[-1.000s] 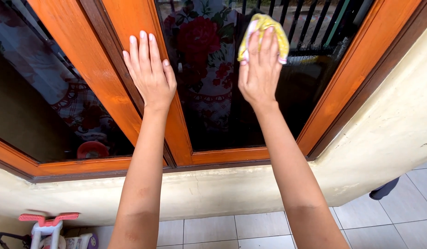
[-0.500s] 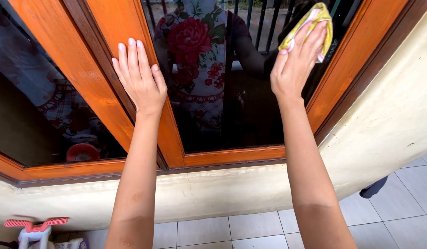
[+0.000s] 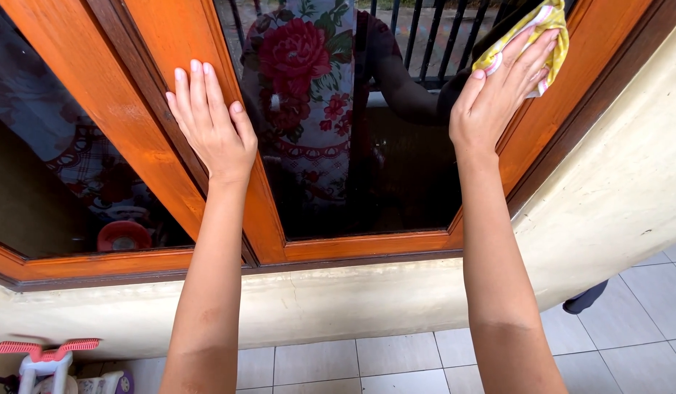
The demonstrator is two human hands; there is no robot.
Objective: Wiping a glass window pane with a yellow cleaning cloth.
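My right hand [image 3: 498, 98] presses a yellow cloth [image 3: 553, 25] flat against the dark glass pane [image 3: 367, 168] at its upper right corner, next to the orange wooden window frame [image 3: 542, 124]. My left hand [image 3: 210, 128] lies flat with fingers spread on the middle wooden post [image 3: 185, 44] between the two panes, holding nothing. The glass mirrors a floral garment and an arm.
Below the window runs a cream plastered wall [image 3: 352, 299], then pale floor tiles [image 3: 338, 361]. A small pink and white toy ride-on [image 3: 50, 361] stands at the lower left. A dark shape [image 3: 582, 300] pokes out at the wall's right corner.
My right hand has swept the cloth across the pane from the upper middle to the upper right corner. My left hand stays on the post.
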